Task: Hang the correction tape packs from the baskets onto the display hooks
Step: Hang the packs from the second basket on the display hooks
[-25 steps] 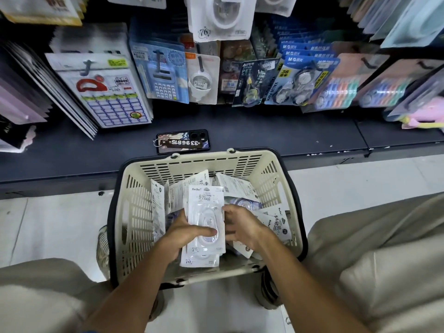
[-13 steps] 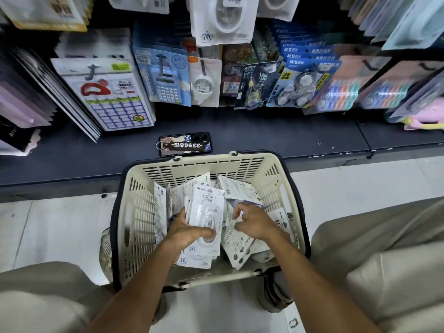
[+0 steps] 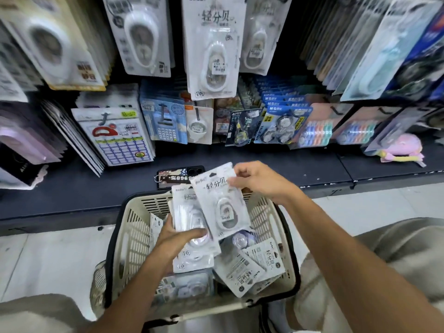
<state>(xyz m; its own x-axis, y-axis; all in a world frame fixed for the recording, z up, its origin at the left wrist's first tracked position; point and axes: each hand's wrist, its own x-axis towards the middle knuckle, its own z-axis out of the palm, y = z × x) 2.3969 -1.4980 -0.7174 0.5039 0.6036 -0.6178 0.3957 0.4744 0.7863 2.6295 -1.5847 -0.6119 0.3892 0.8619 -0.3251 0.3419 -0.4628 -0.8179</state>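
Note:
A cream plastic basket [image 3: 134, 227] stands on the floor in front of me, with several white correction tape packs [image 3: 254, 265] loose inside. My left hand [image 3: 177, 239] grips a small stack of packs [image 3: 189, 212] above the basket. My right hand [image 3: 259, 180] pinches the top edge of a single white pack [image 3: 221, 203], lifted and tilted over the basket's far rim. Matching packs [image 3: 213, 46] hang from the display hooks straight above.
A phone with a key tag [image 3: 177, 177] lies on the dark shelf ledge behind the basket. Other stationery hangs in rows: calculators [image 3: 165, 123], blue tape packs [image 3: 281, 123], a pink toy [image 3: 403, 147] at right. My knees flank the basket on the pale floor.
Both hands have risen out of the basket. My right hand picked out one pack and raised it; my left lifted its stack. The camera tilted up toward the hooks.

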